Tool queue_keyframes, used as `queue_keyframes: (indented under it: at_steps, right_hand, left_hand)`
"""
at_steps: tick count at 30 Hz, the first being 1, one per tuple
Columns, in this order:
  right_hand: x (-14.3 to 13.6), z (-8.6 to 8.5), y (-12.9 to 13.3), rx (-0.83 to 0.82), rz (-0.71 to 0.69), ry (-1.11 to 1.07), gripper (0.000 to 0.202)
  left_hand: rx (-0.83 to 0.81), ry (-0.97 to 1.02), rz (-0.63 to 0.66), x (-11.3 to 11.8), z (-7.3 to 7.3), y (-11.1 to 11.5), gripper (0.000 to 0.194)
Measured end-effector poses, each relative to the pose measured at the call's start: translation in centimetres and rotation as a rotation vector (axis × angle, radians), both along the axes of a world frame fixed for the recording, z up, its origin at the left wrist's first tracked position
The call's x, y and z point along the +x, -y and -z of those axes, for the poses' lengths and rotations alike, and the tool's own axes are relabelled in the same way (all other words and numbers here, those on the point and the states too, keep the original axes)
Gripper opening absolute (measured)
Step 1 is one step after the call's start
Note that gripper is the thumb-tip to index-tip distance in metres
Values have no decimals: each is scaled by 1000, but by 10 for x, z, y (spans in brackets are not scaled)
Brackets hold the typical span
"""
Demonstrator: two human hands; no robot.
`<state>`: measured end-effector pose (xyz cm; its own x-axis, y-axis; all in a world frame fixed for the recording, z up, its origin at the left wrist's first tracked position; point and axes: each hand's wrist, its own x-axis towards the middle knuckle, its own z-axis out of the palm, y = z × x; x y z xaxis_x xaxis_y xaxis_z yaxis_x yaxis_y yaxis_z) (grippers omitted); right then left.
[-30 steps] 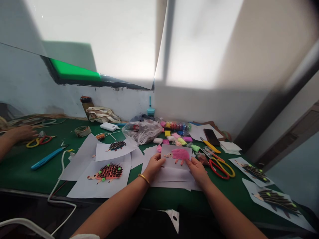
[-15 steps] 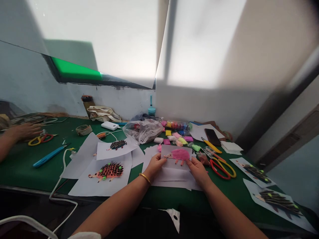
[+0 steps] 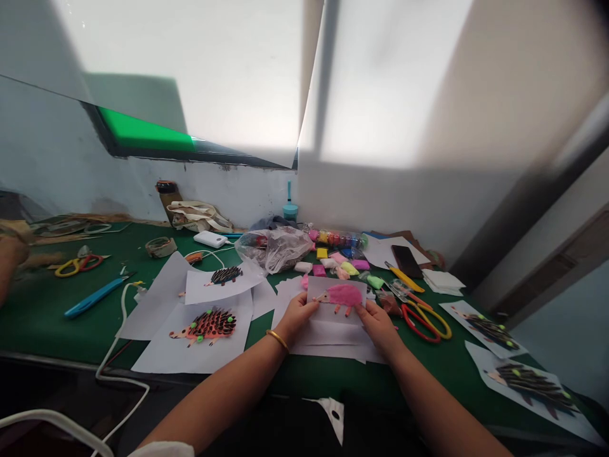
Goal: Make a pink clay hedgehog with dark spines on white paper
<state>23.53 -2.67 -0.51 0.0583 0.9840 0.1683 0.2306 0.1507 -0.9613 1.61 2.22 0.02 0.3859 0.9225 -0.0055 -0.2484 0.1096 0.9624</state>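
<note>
A small white sheet with a pink clay hedgehog (image 3: pixel 343 296) is held up slightly over a stack of white papers (image 3: pixel 328 336) on the green table (image 3: pixel 38 317). My left hand (image 3: pixel 297 314), with a gold bangle on the wrist, grips the sheet's left edge. My right hand (image 3: pixel 375 320) grips its right lower edge. Small lumps of coloured clay (image 3: pixel 340 266) lie just behind the sheet.
Two hedgehog pictures (image 3: pixel 207 325) lie to the left, two more (image 3: pixel 533 381) at the right edge. Red-yellow scissors (image 3: pixel 423 317), a phone (image 3: pixel 404 260), a plastic bag (image 3: pixel 273 249), a power bank (image 3: pixel 209 239) with white cable, a blue cutter (image 3: pixel 95 296). Another person's hand (image 3: pixel 12 254) at far left.
My hands and the pink hedgehog sheet stay almost still. The other person's hand at far left has pulled back from the scissors toward the frame edge.
</note>
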Motion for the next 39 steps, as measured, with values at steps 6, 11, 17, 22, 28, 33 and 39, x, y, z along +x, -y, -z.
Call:
queue_keyframes:
  at_steps: [6,11,17,22,28,33,39]
  right_hand:
    - [-1,-1,0,31,48,7,52]
    - [-2,0,-1,25,53,-1,55]
    - [0,2,0,8,23,3,53]
    - [0,0,0,58,-42,30,45]
    - [-2,-1,0,80,-67,36,42]
    - [-2,-4,1,97,-84,52,40]
    - [-3,-7,3,70,-102,60,43]
  left_hand:
    - [19,5,22,-1,1,0,35]
    - [32,-17,25,-1,4,-1,45]
    - [25,-35,20,-2,4,-1,43]
    - [10,25,12,0,1,0,44]
    - [-35,64,-19,2,1,-1,38]
    - [-44,86,0,1,5,-3,35]
    - [-38,117,11,0,-1,-1,44]
